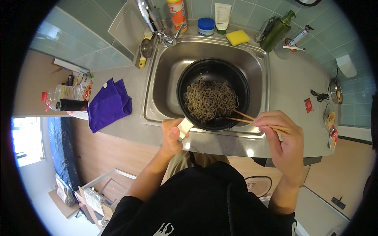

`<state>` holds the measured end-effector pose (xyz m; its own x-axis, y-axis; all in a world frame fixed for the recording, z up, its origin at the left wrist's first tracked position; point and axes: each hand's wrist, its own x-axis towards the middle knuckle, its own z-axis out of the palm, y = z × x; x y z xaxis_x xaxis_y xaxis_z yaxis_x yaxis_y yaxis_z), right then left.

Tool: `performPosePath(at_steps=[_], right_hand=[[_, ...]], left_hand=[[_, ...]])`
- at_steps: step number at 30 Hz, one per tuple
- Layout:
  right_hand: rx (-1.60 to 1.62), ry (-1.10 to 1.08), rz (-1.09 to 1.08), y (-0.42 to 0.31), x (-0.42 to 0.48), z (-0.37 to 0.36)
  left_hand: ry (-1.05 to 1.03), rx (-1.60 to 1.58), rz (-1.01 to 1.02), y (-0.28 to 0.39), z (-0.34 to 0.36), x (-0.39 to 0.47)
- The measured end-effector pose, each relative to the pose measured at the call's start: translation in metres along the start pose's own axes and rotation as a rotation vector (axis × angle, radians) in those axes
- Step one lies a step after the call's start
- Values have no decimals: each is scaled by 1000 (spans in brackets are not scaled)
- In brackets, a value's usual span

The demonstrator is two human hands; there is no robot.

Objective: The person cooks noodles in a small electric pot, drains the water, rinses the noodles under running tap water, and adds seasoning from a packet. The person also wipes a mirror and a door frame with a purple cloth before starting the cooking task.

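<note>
A black pan (217,69) is held over the stainless steel sink (166,88), its near rim close to the sink's front edge. Cooked brownish noodles (209,98) lie heaped in it. My left hand (171,135) grips the pan's cream-coloured handle (185,128). In my right hand (280,138) is a pair of wooden chopsticks (246,118), their tips in the pan at the right edge of the noodles. Whether the pan's base touches the sink is hidden.
A chrome faucet (166,38) rises at the sink's back left. Behind the sink stand an orange bottle (178,17), a blue-lidded jar (206,27), a yellow sponge (238,37) and a green pump bottle (276,34). A purple cloth (110,104) lies left; a red packet (308,105) lies right.
</note>
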<state>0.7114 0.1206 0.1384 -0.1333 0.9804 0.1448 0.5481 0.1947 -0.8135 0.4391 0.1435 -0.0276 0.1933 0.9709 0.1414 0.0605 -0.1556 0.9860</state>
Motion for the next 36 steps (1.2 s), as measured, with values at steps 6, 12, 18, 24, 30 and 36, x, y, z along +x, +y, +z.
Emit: performPosePath(at_steps=[6, 12, 18, 24, 30, 36], right_hand=[[102, -29, -184, 50, 48, 43], [335, 160, -174, 65, 89, 55], [240, 212, -104, 30, 90, 39], [47, 47, -349, 34, 45, 85], [-39, 243, -187, 42, 48, 73], [-4, 266, -143, 30, 45, 74]], left_hand=[[-51, -58, -23, -3, -2, -5], [-72, -81, 17, -6, -7, -7], [23, -112, 37, -12, -13, -10], [30, -121, -35, -14, -12, -7], [53, -172, -69, -15, -15, -5], [43, -207, -86, -22, -19, 4]])
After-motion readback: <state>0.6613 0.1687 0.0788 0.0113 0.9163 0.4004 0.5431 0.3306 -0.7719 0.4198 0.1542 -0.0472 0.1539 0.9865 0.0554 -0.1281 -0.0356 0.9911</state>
